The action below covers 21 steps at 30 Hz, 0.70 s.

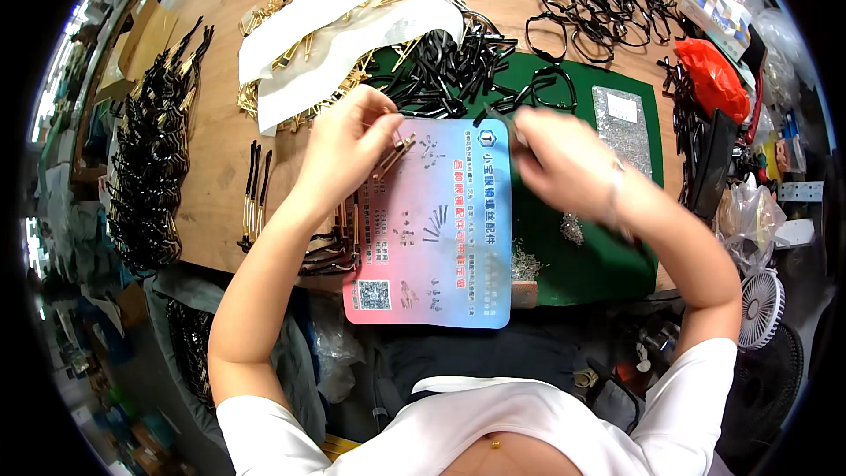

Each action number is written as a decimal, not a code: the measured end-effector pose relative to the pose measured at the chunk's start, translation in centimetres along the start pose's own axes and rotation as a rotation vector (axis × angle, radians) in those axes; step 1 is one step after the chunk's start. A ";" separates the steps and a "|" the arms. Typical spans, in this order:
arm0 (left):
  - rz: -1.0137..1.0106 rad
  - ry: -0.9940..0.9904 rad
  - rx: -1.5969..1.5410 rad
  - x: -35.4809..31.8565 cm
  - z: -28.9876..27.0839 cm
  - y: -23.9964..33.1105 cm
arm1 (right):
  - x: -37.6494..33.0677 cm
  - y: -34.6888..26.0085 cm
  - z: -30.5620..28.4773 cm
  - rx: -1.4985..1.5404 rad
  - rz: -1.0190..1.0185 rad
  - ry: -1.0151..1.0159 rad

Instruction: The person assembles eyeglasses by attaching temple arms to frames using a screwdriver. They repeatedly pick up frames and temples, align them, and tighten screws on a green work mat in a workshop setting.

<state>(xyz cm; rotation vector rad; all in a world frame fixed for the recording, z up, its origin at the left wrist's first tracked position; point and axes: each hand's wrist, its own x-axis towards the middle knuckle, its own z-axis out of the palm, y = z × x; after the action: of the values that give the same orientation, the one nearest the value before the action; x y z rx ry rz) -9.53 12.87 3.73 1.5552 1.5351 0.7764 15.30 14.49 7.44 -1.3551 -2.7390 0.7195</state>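
Note:
My left hand (352,137) is over the upper left edge of a pink and blue printed mat (423,291), thumb and forefinger pinched on a thin gold piece. Just beneath the fingers show several short gold rods (394,157); whether the hand touches them is unclear. My right hand (564,159) is curled and blurred by motion, above the green mat (608,273) just right of the printed one. What it grips cannot be made out. Black eyeglass temple tips (458,66) lie heaped beyond both hands. Dark and gold temples (256,194) lie left of my left forearm.
Black eyeglass frames (564,18) cover the far right. White sheets (344,9) lie over gold temples at the far left. A long stack of dark temples (150,159) runs down the left. Small screws (527,263), a clear packet (621,128) and a red bag (714,79) are rightward.

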 end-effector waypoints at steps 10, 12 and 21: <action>-0.035 0.111 0.770 11.7 2.1 -0.4 | -12.3 -0.5 8.1 0.670 0.082 -0.085; -0.077 0.007 0.686 12.2 1.6 -0.6 | -12.8 0.0 8.1 0.683 0.034 -0.040; -0.156 0.009 -0.285 1.8 -0.3 5.6 | -13.1 1.0 9.0 0.781 0.017 0.037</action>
<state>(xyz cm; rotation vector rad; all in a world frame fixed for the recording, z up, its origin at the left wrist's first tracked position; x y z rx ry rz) -6.91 14.96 8.51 1.2113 1.4608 0.8716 22.53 1.54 1.60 -1.1597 -2.0239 1.5159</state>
